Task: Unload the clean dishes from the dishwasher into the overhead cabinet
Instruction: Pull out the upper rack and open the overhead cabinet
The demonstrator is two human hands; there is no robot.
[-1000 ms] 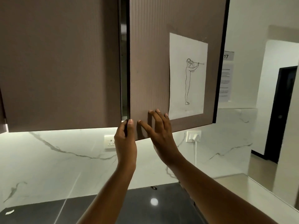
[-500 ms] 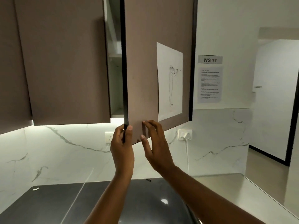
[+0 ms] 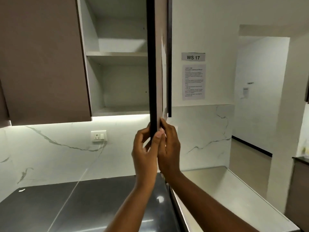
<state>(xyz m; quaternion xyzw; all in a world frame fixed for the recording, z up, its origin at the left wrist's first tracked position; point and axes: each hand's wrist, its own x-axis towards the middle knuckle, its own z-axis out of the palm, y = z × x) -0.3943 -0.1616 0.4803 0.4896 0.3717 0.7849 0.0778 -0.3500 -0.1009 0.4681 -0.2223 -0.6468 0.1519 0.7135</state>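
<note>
From the head camera we see both hands raised to the bottom corner of the cabinet door (image 3: 157, 64), which stands edge-on to us. Our left hand (image 3: 144, 153) is on the door's left side, with its thumb pressed up against the dark edge and its fingers (image 3: 142, 133) curled behind it, so they are pinching the door. Our right hand (image 3: 169, 148) lies against the door's right face, its fingers (image 3: 164, 126) held together and flat on the panel, touching the left thumb at the corner.

Above and to the left of our fingers the overhead cabinet (image 3: 93, 47) stands uncovered, with a shelf (image 3: 117, 54) across its middle and a floor board below that. Further left, the neighbouring cabinet door (image 3: 43, 61) is closed. Level with our fingers and off to the left, a wall socket (image 3: 98, 136) sits on the marble backsplash (image 3: 50, 156). Below our wrists lies the dark desk (image 3: 66, 206). Up and to the right of our fingers, a "WS 17" sign (image 3: 193, 57) hangs on the wall over a printed sheet (image 3: 194, 82) whose text is too small to read.
</note>
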